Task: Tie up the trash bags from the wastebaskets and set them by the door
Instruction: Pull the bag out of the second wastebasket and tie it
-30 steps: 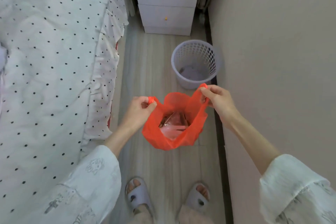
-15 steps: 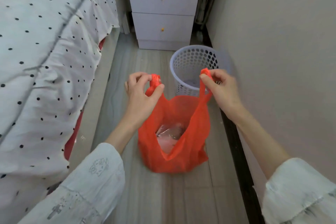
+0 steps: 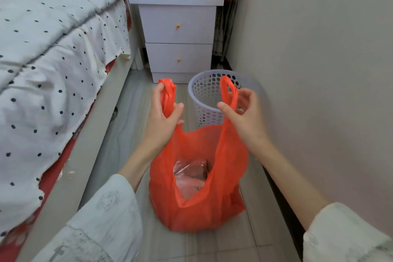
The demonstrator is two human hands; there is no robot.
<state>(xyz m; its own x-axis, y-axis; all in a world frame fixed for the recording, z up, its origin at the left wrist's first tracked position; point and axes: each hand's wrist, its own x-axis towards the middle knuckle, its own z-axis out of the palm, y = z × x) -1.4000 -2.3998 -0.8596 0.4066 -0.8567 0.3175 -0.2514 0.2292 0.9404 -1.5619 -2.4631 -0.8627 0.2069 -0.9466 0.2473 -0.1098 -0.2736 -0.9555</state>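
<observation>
On the floor between bed (image 3: 53,66) and wall stands the bag (image 3: 197,193), red-orange, its mouth gaping, just this side of the basket (image 3: 204,100), which it has already left. The left hand (image 3: 163,117) has its thumb and fingers curled round the left handle (image 3: 168,95), bunched into a strap; the right hand (image 3: 242,112) pinches the right handle (image 3: 228,93) between thumb and fingers, the other fingers loosely spread behind it. Both handles are drawn upward and held apart, so the step in hand looks to be the tying itself, at its very start: nothing is crossed or knotted yet. The next move would call for bringing the two loops together over the opening, crossing one under the other and pulling snug, with enough slack kept that the thin film does not tear. Carrying to the door comes after. Inside the bag only crumpled clear plastic (image 3: 191,174) shows; what lies under it is hidden. Whether the bag's base rests fully on the floor cannot be told. The right fingertips are behind the handle and hard to make out, the basket's bottom is blocked by bag and hands, and no door is visible.
</observation>
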